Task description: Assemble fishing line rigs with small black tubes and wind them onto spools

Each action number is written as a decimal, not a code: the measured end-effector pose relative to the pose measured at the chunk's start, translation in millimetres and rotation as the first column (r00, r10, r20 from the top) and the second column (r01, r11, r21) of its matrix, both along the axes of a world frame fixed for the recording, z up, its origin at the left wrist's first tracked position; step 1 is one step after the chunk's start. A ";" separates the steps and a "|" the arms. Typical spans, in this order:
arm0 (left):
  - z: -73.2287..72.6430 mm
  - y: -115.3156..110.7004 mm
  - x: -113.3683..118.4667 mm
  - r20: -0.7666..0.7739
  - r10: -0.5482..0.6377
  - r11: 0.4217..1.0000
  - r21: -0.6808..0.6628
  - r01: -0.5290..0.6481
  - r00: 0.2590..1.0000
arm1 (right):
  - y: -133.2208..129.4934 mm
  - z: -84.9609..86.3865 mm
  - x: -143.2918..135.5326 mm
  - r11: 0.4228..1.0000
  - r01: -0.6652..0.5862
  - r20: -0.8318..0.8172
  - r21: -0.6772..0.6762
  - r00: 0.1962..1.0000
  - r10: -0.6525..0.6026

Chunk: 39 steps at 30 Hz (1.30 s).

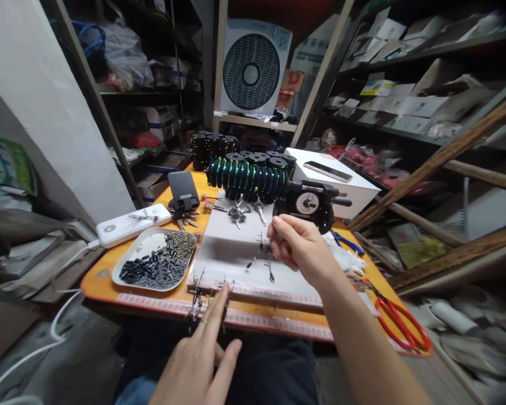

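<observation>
At one white board (219, 264), left hand (200, 354), right hand (299, 247), one tray (143, 241).

The person's left hand (204, 349), fingers extended, is beside wire-leaded components (197, 299) at the front edge of a white board (221, 247); the right hand (297, 247) curls near a black dial device (310, 203).
</observation>
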State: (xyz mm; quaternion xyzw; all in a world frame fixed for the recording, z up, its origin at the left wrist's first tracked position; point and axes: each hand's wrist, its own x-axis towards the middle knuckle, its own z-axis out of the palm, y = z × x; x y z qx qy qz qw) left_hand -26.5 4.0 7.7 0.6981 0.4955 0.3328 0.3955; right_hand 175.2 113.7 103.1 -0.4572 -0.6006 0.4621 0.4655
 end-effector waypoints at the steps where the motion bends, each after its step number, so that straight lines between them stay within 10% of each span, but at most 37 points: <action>1: 5.8 2.1 -2.5 -0.028 0.040 0.998 0.055 -0.039 0.999 | -6.0 2.5 1.9 0.998 -0.041 -0.042 -0.037 0.998 0.039; 8: 37.8 40.5 30.3 0.098 -0.015 0.957 0.288 -0.014 0.995 | -39.2 9.4 4.4 0.936 -0.274 -0.280 -0.221 0.937 0.209; 14: 42.0 36.6 60.4 0.400 -0.180 0.984 0.059 0.171 0.898 | -49.3 0.6 1.9 0.908 -0.320 -0.432 -0.271 0.883 0.182; 17: 25.8 21.4 60.9 0.739 -0.089 0.923 -0.191 0.334 0.668 | -48.5 -10.8 -3.4 0.897 -0.316 -0.494 -0.307 0.859 0.134; 21: -1.6 7.3 56.7 0.975 0.107 0.694 -0.214 0.687 0.196 | -46.5 -21.9 -10.6 0.871 -0.340 -0.551 -0.354 0.829 0.100; 25: -8.6 -0.2 50.6 0.986 0.160 0.576 -0.121 0.808 0.034 | -45.9 -21.9 -12.3 0.869 -0.347 -0.580 -0.352 0.810 0.088; 35: 6.6 -1.9 36.6 0.982 0.156 0.558 -0.180 0.810 0.111 | -46.4 -21.4 -10.7 0.874 -0.356 -0.574 -0.332 0.811 0.112; 39: 17.5 8.3 30.6 0.903 -0.085 0.745 -0.223 0.629 0.421 | -47.5 -15.8 -7.4 0.883 -0.364 -0.546 -0.296 0.823 0.157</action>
